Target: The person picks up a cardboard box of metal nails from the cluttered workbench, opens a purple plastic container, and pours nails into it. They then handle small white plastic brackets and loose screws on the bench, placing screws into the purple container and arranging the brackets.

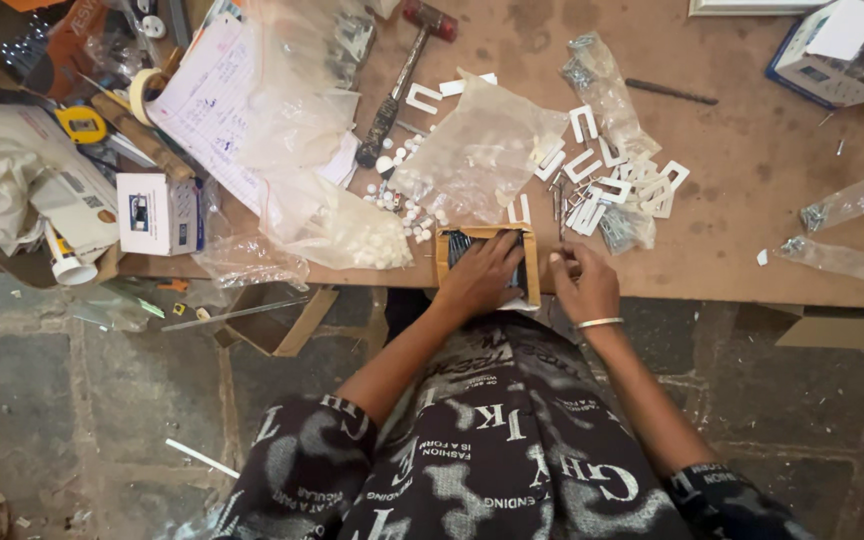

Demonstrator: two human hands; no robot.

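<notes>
At the near edge of the brown surface [752, 170], a small cardboard box [485, 262] of dark nails sits under the left hand [480, 275], whose fingers lie spread flat across its contents. Just right of the box, the right hand [582, 283] has its fingers pinched together on something too small to identify. White plastic clips [612, 180] lie just beyond.
</notes>
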